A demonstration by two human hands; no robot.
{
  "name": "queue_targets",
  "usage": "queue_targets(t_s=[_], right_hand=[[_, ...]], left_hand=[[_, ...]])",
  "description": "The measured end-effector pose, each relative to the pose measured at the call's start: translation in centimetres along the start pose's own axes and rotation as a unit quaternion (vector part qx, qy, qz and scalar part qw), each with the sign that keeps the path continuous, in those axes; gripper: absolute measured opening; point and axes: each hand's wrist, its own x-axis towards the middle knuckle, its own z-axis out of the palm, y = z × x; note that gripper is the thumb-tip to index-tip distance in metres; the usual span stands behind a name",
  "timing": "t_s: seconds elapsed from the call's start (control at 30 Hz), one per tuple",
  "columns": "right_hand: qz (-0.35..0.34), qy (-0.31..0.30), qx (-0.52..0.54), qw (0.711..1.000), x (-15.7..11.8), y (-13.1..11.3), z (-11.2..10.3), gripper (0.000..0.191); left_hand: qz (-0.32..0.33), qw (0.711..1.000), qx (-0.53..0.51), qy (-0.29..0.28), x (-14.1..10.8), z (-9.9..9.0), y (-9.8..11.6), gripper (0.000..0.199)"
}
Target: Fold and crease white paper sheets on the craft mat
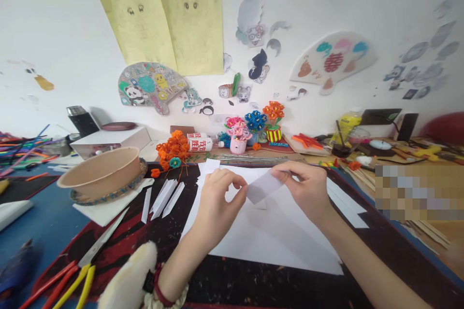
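Both forearms come in from the bottom edge and meet mid-frame, just above a large white paper sheet (275, 236) lying flat on the dark red-and-black bench mat (152, 231). Left hand (217, 203) is curled, knuckles up, thumb and forefinger pinched shut on the left end of a small white paper strip (264, 186). Right hand (308, 190) mirrors it, its grip closed on the strip's right end w/ fingers arched over the top. Strip is held slightly tilted, off the sheet, between the two hands.

Left wrist wears a red band and a pale scrunchie (165, 294).

Edges & room: sheet's near edge runs diagonally toward bottom right; open mat in front of it and to the left. Left of the hands, a few cut white paper strips (165, 198) lie fanned on the mat, well apart from the grip. Further left, a tan paper bowl (101, 171) sits upside-down-hat style on a ring. Yellow-handled scissors (92, 258) lie at lower left, blades pointing toward the bowl. Behind the hands, an orange paper flower bunch (174, 149) and a white glue bottle (201, 144) crowd the far side.
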Motion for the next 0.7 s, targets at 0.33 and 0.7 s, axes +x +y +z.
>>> queue_targets(t_s=[0.33,0.7], right_hand=[[0.050,0.041,0.012,0.998,0.3,0.5,-0.3,0.012],[-0.053,-0.051,-0.048,0.996,-0.5,-0.4,1.2,0.017]], left_hand=[[-0.011,1.000,0.018,0.003,0.2,0.0,-0.2,0.012],[-0.034,0.998,0.028,0.036,0.4,-0.4,-0.4,0.011]])
